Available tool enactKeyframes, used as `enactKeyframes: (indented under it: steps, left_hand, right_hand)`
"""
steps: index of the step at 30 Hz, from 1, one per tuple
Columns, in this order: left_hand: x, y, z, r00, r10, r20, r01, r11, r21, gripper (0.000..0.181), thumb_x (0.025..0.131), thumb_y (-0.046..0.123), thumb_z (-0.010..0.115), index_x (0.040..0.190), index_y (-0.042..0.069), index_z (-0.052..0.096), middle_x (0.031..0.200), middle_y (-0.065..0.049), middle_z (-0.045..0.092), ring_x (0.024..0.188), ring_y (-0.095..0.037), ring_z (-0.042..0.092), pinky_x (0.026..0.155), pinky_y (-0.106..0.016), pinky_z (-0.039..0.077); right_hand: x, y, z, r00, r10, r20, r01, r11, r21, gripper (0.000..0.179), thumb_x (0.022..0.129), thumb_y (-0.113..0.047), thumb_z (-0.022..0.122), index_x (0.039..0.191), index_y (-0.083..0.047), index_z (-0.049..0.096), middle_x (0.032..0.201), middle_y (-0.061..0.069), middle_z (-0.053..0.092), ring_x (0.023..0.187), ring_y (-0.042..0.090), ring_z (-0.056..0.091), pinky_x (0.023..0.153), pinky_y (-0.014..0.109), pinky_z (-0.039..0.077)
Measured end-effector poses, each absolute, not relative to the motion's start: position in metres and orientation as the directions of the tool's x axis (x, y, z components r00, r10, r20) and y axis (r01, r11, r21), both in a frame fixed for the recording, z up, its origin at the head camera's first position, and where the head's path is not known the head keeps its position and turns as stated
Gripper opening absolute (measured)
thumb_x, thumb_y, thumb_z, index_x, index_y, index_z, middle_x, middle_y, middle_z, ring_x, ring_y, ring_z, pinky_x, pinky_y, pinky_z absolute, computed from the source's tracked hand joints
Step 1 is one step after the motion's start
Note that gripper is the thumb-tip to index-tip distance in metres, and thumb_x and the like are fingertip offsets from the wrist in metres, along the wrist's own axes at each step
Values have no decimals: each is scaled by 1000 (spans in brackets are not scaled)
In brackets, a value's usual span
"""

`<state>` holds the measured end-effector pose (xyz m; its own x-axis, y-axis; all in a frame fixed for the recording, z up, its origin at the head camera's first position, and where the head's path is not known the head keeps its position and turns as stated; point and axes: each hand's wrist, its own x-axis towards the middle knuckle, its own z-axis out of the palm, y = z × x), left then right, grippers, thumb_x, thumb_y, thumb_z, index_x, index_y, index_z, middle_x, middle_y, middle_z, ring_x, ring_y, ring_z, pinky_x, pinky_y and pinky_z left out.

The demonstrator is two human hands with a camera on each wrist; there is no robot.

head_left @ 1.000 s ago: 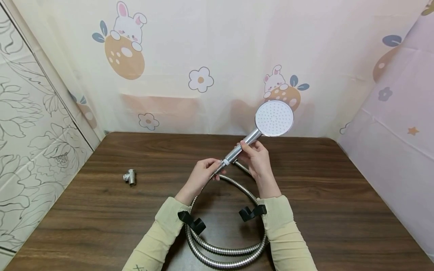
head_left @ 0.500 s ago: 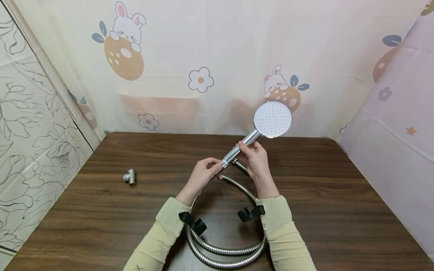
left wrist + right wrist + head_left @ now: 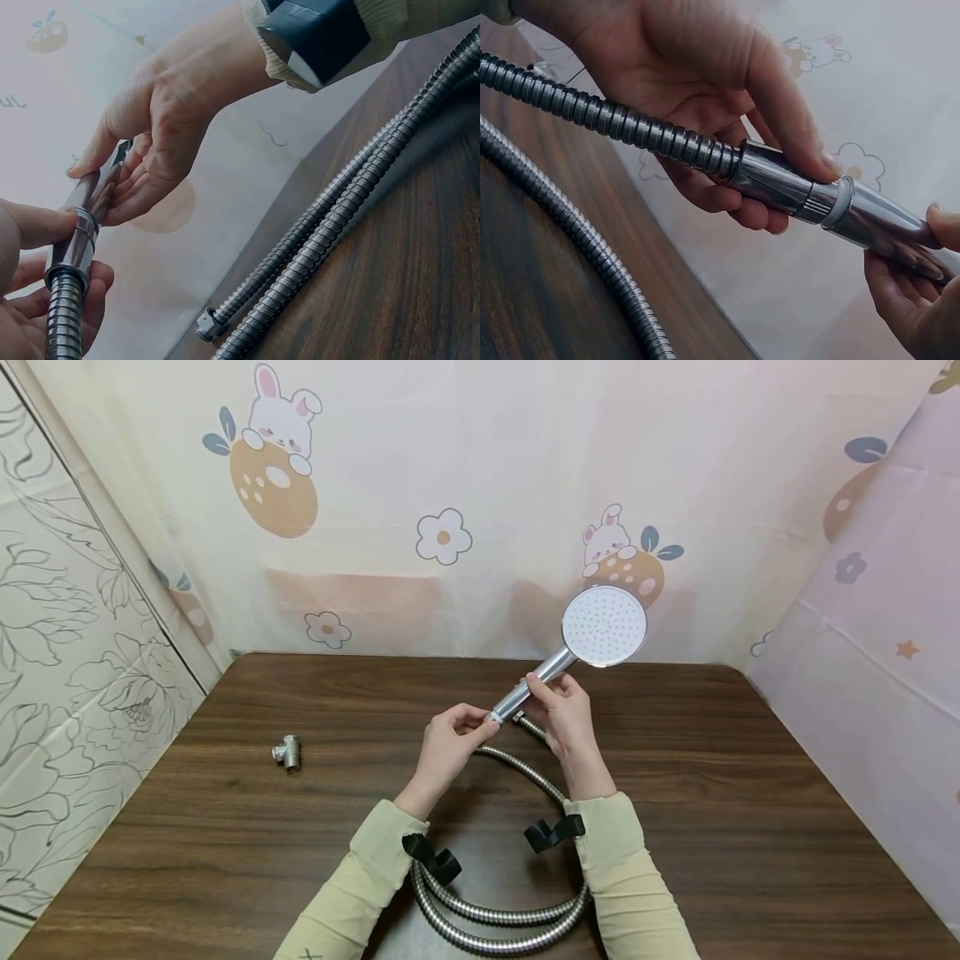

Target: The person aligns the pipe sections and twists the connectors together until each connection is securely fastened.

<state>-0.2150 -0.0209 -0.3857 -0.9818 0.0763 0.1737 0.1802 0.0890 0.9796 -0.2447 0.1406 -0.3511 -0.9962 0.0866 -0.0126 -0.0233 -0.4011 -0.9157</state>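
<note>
**Shower head (image 3: 604, 626) and hose fitting (image 3: 772, 180) meeting above the counter (image 3: 750, 793)**

From my remote seat I am seeing the left hand (image 3: 448, 745) pinching the hose fitting, thumb on one side and fingers curling behind, the thumb tip reaching a pale ring (image 3: 840, 201). That ring is sitting between the fitting and the handle (image 3: 525, 692) of the shower head; I cannot tell how tightly they are joined. The right hand (image 3: 564, 718) is gripping the handle between thumb and fingers. The shower head is tilting up and to the right, its dotted face looking toward my head camera, in front of the patterned cloth (image 3: 510, 443).

The ribbed metal hose (image 3: 506, 947) is lying in loops on the counter, between and beneath the forearms, and its loose nut (image 3: 211, 324) is showing near the right hand in the head view. Over to the left, well apart from both hands, a T-shaped metal connector (image 3: 291, 753) is resting on the counter. Pale yellow sleeves (image 3: 630, 893) are covering both arms.
</note>
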Motion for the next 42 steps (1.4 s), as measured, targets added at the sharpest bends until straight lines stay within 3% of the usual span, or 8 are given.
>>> enactKeyframes:
  steps: [5,9,12,19,23,27,34,42]
  left_hand:
    - [-215,-21,-385,-981,87,174,182,93,979,21,82,24,68,95,9,69,78,-5,67,65,-11,62,66,-34,53]
    - [-215,-21,-385,-981,114,156,163,61,985,24,84,22,66,98,3,68,82,-14,67,64,-8,61,70,-40,53]
    - [-215,-22,-385,-981,117,152,158,44,986,25,84,21,66,99,1,67,87,-19,67,65,-8,62,70,-39,53]
    - [-214,-22,-387,-975,51,216,222,194,956,18,76,22,74,92,15,67,81,-1,67,69,-16,62,59,-26,48]
    - [-213,-21,-386,-964,30,265,264,241,934,23,72,22,77,90,17,64,81,0,66,68,-13,58,58,-25,45]
    - [-212,-21,-385,-963,48,266,270,239,933,24,73,21,76,92,15,62,83,-1,65,69,-10,58,58,-25,45]
    - [-212,-21,-383,-970,82,229,239,151,959,16,85,16,63,99,7,63,95,-10,65,77,-16,63,64,-23,46]
    - [-195,-21,-355,-972,108,209,227,188,956,27,82,7,66,105,-5,60,100,-17,64,89,-25,62,76,-29,51]
  right_hand:
    - [-245,142,-350,-995,94,18,-54,-407,-912,13,87,-3,58,97,-5,50,76,-2,66,73,11,66,71,28,53]
    - [-244,142,-349,-995,90,43,-75,-397,-915,12,87,-3,58,97,-5,51,77,-1,66,73,12,66,67,26,53]
    - [-243,142,-349,-995,89,44,-76,-404,-912,12,86,-2,58,96,-5,51,76,-1,67,72,12,66,67,26,53]
    - [-243,140,-351,-996,82,30,-60,-396,-916,14,86,-4,60,97,-5,51,76,-1,66,70,11,66,69,28,53]
    - [-244,138,-351,-996,88,21,-54,-390,-919,14,86,-6,60,97,-5,51,75,-1,66,70,10,66,71,28,53]
    - [-243,138,-351,-995,96,5,-42,-392,-919,14,86,-6,60,97,-5,51,74,-2,66,70,10,65,71,29,53]
    - [-244,140,-352,-995,95,12,-49,-402,-914,14,86,-4,60,97,-5,50,74,-2,66,70,11,66,71,30,53]
    - [-245,141,-352,-995,96,17,-54,-394,-918,15,86,-4,60,96,-6,49,73,-3,66,69,11,65,73,31,53]
